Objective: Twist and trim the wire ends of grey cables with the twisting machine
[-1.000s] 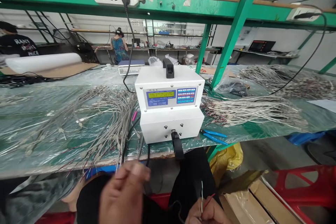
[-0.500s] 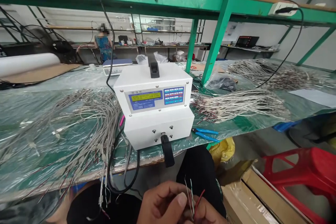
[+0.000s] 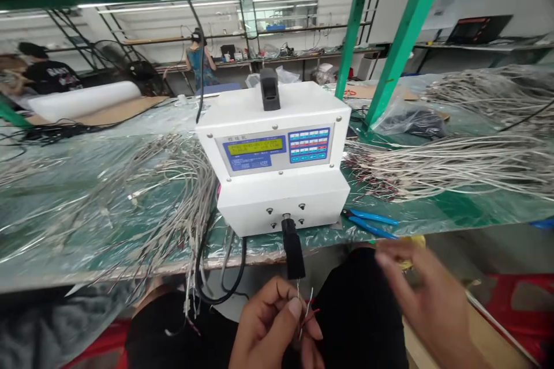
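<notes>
Fingers (image 3: 295, 307) of the left hand (image 3: 269, 326) pinch wires (image 3: 310, 301), the right hand (image 3: 426, 300) spread.

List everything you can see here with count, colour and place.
Benchtop machine: one, white, table centre.
Spindle attachment: one, black, machine front.
Pliers: one pair, blue-handled, right of machine.
Cable bundles: several, grey-white, both sides of machine.
Table: one, green under clear plastic, across middle.
Shelf frame: one, green, over table.
Packing roll: one, white, back left.
Plastic bags: several, clear, behind and right of machine.
Stool: at least one, red, lower right.
Co-workers: at least two, blue and black tops, background.
Wires: at least two, white and red, below spindle attachment.
Legs: two, black trousers, bottom.
Left hand: one, bare, pinching the wires.
Right hand: one, bare, blurred, fingers spread, near the pliers.
</notes>
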Available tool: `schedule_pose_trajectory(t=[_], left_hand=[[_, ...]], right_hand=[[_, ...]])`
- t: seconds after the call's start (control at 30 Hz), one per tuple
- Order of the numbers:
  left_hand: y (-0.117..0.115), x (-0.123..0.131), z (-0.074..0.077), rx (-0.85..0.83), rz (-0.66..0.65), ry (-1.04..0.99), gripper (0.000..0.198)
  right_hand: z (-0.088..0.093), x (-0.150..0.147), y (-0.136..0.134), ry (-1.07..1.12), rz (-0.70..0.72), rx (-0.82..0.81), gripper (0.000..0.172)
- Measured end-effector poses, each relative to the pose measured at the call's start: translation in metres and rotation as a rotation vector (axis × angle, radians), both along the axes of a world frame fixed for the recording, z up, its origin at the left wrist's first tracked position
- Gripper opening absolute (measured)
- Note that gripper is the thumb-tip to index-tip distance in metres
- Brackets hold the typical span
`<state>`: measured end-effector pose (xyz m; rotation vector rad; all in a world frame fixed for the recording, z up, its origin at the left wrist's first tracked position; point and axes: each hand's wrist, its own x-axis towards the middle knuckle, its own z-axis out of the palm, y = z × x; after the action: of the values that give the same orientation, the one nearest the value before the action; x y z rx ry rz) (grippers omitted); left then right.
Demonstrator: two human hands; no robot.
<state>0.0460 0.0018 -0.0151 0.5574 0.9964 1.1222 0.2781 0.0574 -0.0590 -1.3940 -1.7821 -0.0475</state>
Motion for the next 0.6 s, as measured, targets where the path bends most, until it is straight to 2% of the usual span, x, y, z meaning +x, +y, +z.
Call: schedule_pose_trajectory(t=[0.03, 0.07, 0.1, 0.17, 0.27, 0.37, 0.47, 0.5, 0.6], left_hand=[[-0.002, -0.001, 0.000, -0.037, 0.002, -0.023, 0.037], [-0.004, -0.002, -0.001, -0.068, -0.003, -0.036, 0.038], [-0.006, -0.002, -0.001, -0.090, -0.014, -0.039, 0.039], [-0.009, -0.003, -0.001, -0.104, -0.039, -0.023, 0.041], [-0.013, -0.003, -0.002, -0.098, -0.048, 0.011, 0.045], [-0.015, -0.007, -0.005, -0.087, -0.019, 0.073, 0.045], [-0.016, -0.011, -0.008, -0.069, -0.002, 0.136, 0.046], [-0.015, -0.011, -0.009, -0.070, -0.001, 0.144, 0.047], [-0.013, -0.012, -0.008, -0.069, 0.007, 0.173, 0.048]], right_hand=[[-0.003, 0.016, 0.022, -0.140, -0.089, 0.062, 0.044], [-0.007, 0.028, 0.042, -0.300, -0.104, 0.069, 0.056], [-0.011, 0.036, 0.058, -0.363, -0.087, 0.043, 0.062], [-0.021, 0.042, 0.080, -0.473, -0.006, -0.012, 0.063], [-0.027, 0.038, 0.088, -0.532, 0.034, -0.039, 0.054], [-0.019, 0.033, 0.075, -0.488, 0.004, -0.002, 0.046], [-0.002, 0.023, 0.043, -0.345, 0.030, 0.025, 0.039], [0.005, 0.017, 0.028, -0.285, 0.070, 0.000, 0.037], [0.017, -0.006, -0.016, -0.072, 0.376, -0.215, 0.026]])
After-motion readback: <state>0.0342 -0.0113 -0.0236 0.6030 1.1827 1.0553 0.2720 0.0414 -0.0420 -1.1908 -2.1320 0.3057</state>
